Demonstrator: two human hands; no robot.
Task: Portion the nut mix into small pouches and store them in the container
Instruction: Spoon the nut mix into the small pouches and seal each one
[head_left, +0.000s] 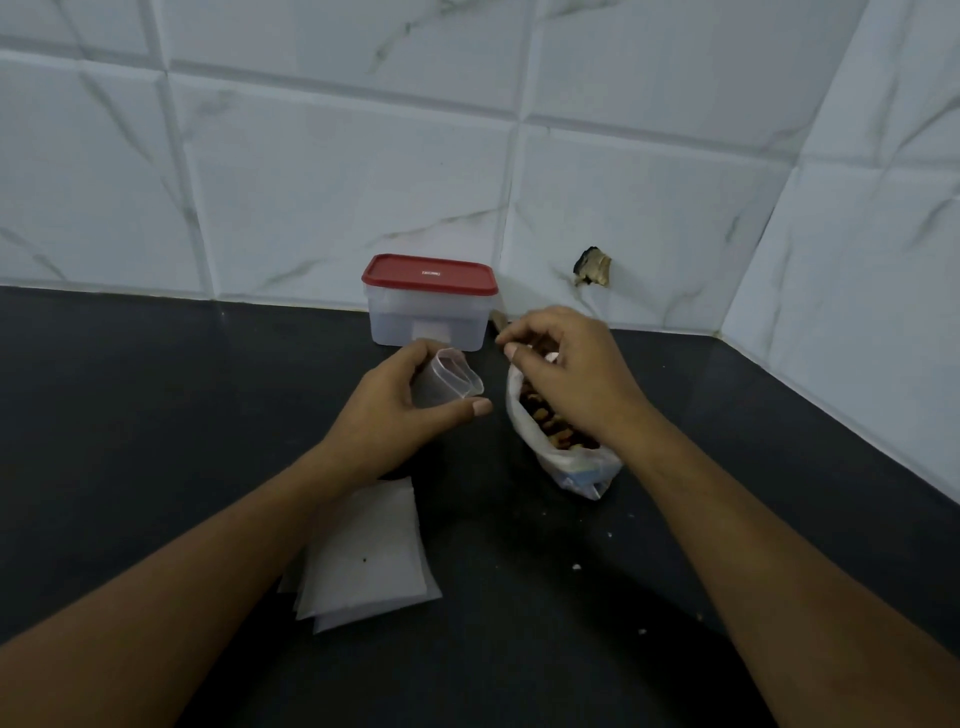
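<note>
Head view: my left hand (400, 410) grips a small clear pouch (449, 382), its mouth open, near the closed red-lidded container (428, 306). My right hand (566, 369) curls over the nut mix bag (550, 441); I cannot tell whether it holds nuts.

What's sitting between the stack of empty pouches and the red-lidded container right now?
In the head view, the left hand, gripping an open small pouch, lies between them.

On black stone countertop (156, 415): clear rectangular red-lidded plastic container (428, 312) at 12 o'clock. Open white plastic bag of nut mix (558, 460) at 3 o'clock, stack of flat white pouches (369, 551) at 7. Small clear plastic pouch (447, 382), in left hand (400, 410), between container and stack.
</note>
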